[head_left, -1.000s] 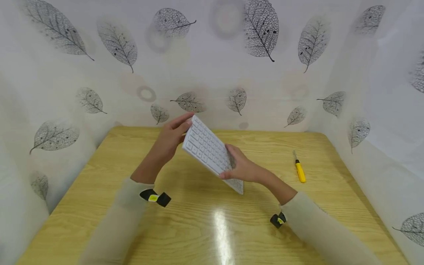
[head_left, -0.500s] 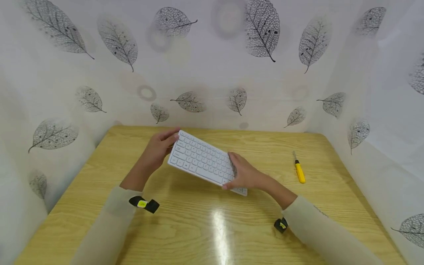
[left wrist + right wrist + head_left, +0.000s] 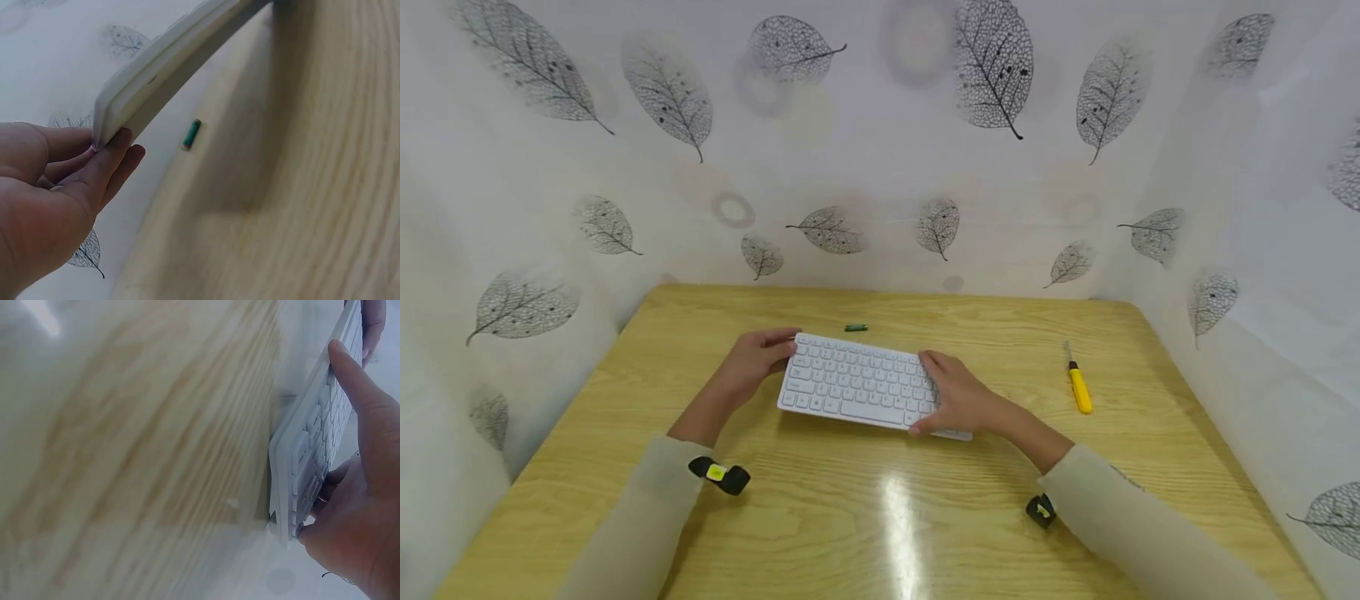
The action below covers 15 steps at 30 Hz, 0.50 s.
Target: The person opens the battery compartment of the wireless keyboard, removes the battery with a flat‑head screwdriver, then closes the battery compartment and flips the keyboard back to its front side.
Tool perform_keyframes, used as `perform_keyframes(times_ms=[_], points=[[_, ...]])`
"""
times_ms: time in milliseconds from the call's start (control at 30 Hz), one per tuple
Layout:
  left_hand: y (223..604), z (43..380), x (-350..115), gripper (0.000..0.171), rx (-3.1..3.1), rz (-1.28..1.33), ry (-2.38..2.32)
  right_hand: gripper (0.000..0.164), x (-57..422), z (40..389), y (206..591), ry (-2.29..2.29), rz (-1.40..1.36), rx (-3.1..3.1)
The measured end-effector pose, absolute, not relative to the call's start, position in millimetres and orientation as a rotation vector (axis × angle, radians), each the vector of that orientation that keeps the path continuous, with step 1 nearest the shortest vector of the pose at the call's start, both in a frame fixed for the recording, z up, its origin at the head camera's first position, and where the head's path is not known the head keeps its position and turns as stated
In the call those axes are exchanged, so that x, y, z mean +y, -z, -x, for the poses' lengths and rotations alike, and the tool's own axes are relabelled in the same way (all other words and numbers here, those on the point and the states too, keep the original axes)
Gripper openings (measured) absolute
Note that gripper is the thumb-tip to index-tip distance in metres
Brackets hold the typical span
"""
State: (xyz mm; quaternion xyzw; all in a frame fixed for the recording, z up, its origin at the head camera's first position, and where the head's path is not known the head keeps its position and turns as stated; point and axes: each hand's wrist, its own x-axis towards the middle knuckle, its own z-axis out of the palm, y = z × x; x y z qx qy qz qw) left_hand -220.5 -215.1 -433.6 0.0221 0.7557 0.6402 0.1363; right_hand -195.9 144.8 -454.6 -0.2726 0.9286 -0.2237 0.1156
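A white keyboard (image 3: 857,383) is held between both hands in the middle of the table, keys facing up. Its left end is raised, with a shadow on the wood below, while its right end sits low by the tabletop. My left hand (image 3: 748,367) pinches the far left corner between thumb and fingers; the left wrist view shows the keyboard's edge (image 3: 156,78) in that grip. Spread across the right part, my right hand (image 3: 958,396) grips it with the thumb at the near edge. Behind the keyboard lies a small green cylinder (image 3: 856,327), battery-like, also on the wood in the left wrist view.
A screwdriver (image 3: 1079,387) with a yellow handle lies on the right of the wooden table (image 3: 820,525). White cloth (image 3: 880,150) with leaf prints encloses the back and sides. Each sleeve carries a black wrist camera (image 3: 730,477).
The keyboard's left end has come down and to the left, turning the keyboard flatter, with my left hand following. The green cylinder now shows behind it. My right hand keeps its grip, shifting slightly.
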Motion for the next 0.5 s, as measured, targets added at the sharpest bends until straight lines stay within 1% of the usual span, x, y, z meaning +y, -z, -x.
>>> perform_keyframes(times_ms=[500], points=[[460,220,-225,0.043,2.227,-0.007,-1.709,0.132,139,197,457,0.530,0.869,2.760]])
